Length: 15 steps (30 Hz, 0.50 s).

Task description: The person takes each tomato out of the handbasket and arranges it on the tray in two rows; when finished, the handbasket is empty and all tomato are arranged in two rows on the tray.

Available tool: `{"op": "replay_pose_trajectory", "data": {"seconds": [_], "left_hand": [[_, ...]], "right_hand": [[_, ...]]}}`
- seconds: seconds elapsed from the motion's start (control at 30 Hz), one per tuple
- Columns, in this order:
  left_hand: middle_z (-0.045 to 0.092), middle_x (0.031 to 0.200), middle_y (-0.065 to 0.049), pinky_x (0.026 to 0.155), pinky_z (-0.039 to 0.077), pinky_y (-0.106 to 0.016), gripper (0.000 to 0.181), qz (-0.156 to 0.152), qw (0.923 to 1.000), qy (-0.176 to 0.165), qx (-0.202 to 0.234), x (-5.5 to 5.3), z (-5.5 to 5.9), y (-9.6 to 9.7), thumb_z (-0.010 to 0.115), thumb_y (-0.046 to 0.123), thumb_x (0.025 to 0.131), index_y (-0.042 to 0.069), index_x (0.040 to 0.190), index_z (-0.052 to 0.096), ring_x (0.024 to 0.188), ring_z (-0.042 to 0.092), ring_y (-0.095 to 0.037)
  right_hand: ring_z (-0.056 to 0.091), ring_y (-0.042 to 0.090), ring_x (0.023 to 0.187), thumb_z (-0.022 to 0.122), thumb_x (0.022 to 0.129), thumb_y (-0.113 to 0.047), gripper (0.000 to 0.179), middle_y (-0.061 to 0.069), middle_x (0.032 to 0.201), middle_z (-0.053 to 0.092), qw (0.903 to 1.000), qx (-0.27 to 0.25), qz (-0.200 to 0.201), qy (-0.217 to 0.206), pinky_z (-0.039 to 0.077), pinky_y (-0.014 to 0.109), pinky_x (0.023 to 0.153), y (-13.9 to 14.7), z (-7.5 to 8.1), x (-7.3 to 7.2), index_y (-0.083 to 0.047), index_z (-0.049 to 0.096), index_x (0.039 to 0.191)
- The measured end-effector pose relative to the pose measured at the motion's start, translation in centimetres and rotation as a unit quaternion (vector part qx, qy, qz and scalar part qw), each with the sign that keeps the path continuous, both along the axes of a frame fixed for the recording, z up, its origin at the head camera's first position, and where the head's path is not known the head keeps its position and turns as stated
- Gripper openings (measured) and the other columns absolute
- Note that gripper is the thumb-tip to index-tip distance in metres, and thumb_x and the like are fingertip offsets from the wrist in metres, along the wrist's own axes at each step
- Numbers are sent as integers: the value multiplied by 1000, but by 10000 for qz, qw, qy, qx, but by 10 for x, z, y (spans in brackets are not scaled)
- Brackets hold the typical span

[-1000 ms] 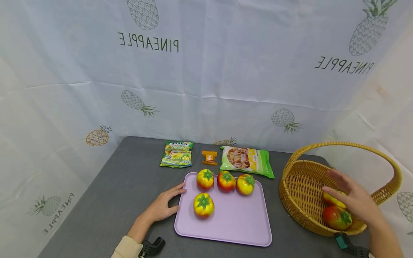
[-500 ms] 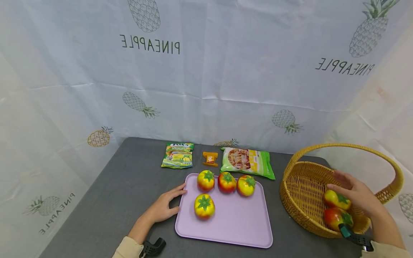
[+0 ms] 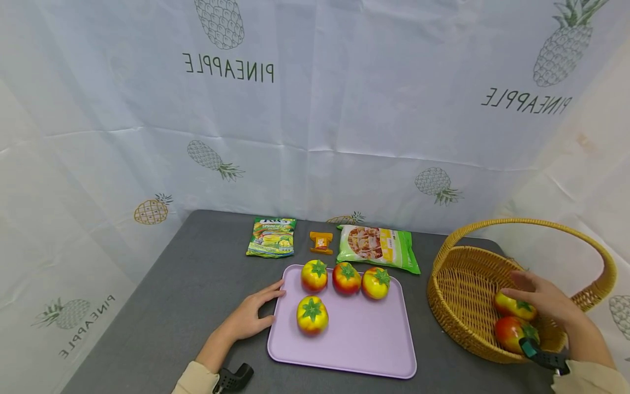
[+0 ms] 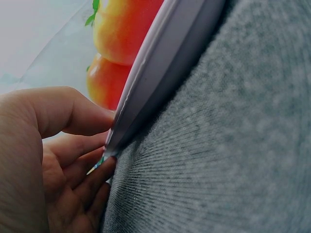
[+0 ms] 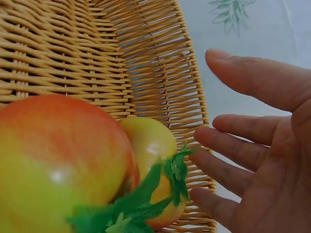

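Observation:
My left hand (image 3: 248, 317) rests at the left edge of the lilac tray (image 3: 364, 347). In the left wrist view, its thumb and fingertips touch the tray's rim (image 4: 138, 80). Several red-and-yellow, tomato-like fruits with green leafy tops lie on the tray, one fruit (image 3: 312, 316) in front of a row. My right hand (image 3: 546, 301) is over the wicker basket (image 3: 460, 328), fingers spread and holding nothing. Below it are a yellower fruit (image 3: 507, 302) and a redder fruit (image 3: 508, 332). The right wrist view shows the fingertips close beside the leaves of the yellower fruit (image 5: 150, 141).
Behind the tray lie a green-yellow candy bag (image 3: 270, 238), a small orange packet (image 3: 321, 242) and a green-white food packet (image 3: 379, 246). The basket's tall handle (image 3: 529, 221) arches above its rim. A pineapple-print curtain (image 3: 315, 109) hangs behind the grey table (image 3: 187, 284).
My right hand has sunk lower into the basket and shifted slightly right, over the yellower fruit. My left hand stays at the tray's edge.

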<state>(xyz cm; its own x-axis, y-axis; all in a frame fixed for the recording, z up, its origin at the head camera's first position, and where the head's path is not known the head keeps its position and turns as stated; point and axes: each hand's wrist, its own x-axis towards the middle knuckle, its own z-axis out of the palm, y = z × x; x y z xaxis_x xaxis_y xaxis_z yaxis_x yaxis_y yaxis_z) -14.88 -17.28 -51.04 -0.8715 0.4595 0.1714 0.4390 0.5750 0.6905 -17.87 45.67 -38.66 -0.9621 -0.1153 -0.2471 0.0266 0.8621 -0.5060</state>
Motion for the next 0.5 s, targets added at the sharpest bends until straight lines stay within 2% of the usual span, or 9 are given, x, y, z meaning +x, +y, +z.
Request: {"op": "replay_pose_trajectory", "data": {"seconds": [0.17, 0.5], "left_hand": [[40, 150, -4, 105, 38, -52, 53, -46, 9999, 103, -15, 1, 0, 0, 59, 13, 81, 13, 133, 54, 134, 42, -27], [39, 151, -3, 105, 36, -54, 52, -7, 10000, -70, -15, 0, 1, 0, 59, 15, 82, 15, 134, 54, 135, 41, -26]], "right_hand": [[34, 62, 118, 51, 96, -36, 79, 48, 135, 26, 9998, 120, 122, -132, 43, 63, 86, 3, -2, -3, 25, 19, 135], [35, 63, 118, 55, 93, -34, 79, 50, 132, 30, 9982, 338, 290, -409, 43, 62, 87, 8, -4, -5, 27, 22, 133]]}}
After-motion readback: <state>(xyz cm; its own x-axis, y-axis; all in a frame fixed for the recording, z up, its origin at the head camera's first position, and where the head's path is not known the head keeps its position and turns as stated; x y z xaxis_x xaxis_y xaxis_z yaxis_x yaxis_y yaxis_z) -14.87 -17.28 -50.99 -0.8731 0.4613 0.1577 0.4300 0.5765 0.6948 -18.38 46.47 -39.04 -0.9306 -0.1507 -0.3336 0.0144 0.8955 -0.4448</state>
